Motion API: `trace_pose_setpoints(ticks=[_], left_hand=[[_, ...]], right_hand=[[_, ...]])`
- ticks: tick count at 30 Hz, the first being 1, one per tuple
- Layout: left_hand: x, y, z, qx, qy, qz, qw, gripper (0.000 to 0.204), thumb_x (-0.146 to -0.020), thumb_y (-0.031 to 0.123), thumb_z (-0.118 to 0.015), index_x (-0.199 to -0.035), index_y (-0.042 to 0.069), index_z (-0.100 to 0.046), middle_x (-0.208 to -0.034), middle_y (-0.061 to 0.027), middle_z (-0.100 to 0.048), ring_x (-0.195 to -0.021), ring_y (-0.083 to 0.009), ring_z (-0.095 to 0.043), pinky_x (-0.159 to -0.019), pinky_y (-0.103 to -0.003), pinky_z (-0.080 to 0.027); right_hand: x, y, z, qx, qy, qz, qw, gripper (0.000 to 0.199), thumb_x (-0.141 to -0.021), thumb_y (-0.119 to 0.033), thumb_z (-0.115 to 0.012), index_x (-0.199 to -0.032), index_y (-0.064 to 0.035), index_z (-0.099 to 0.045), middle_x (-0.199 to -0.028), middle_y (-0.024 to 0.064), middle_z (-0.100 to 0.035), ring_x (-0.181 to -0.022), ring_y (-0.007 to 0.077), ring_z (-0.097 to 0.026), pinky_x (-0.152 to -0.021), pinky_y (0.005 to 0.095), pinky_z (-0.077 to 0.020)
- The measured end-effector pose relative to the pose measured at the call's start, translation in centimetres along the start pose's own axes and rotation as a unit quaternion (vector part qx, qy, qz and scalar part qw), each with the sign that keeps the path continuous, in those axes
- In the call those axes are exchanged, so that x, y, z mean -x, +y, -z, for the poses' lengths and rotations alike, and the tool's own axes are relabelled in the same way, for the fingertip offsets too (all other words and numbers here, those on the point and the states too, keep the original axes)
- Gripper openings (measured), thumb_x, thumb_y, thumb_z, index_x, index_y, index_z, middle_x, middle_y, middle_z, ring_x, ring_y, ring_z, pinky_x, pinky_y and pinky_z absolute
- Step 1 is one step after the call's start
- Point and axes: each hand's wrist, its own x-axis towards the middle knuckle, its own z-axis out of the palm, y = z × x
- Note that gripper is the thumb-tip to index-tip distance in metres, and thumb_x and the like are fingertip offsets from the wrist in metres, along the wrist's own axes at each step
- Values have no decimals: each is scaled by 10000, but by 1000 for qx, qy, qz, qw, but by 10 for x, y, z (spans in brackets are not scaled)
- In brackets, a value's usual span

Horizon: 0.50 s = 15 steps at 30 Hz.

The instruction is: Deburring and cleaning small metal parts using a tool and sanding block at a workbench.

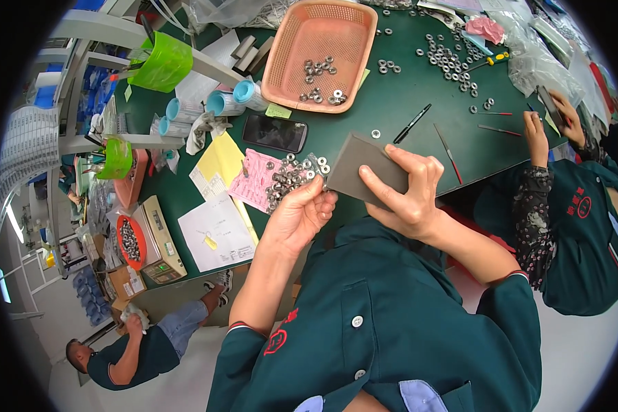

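Note:
My right hand (415, 196) is closed around a flat grey rectangular block (360, 168), which looks like a sanding sponge. Fingers lie over its upper face, and it is tilted above the table's near edge. Close to the block's left corner, my left hand (299, 220) has thumb and fingertips pinched together. Whatever sits in that pinch is too small and hidden to name. Just beyond my left hand lies a heap of small metal rings (288, 180), partly on a pink sheet (248, 184). A single metal ring (375, 134) rests on the table past the block.
A pink plastic basket (270, 75) with metal rings stands at the back. Left of centre are a black phone (275, 133), papers (216, 233) and a scale (159, 240). A pen (412, 123) and a red-handled file (449, 154) lie right. A co-worker's hands (537, 137) work farther right.

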Motion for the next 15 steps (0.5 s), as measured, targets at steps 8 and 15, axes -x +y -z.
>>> trace_pose_setpoints(ticks=[8, 15], left_hand=[[12, 5, -18, -68, -11, -60, 996, 248, -889, 191, -498, -1009, -21, -546, -798, -86, -598, -660, -116, -568, -570, -211, -451], [12, 4, -12, -115, -20, -116, 986, 232, -887, 187, -499, -998, -10, -548, -765, -82, -595, -640, -119, -556, -564, -225, -438]], right_hand=[[-10, 5, -1, -107, 22, -203, 973, 557, -491, -164, -703, -1041, -123, -622, -1062, 167, -486, -907, 272, -463, -798, 353, -312], [-15, -5, 9, -180, -20, -152, 972, 561, -476, -155, -704, -1030, -125, -627, -1038, 164, -494, -879, 274, -470, -749, 350, -327]])
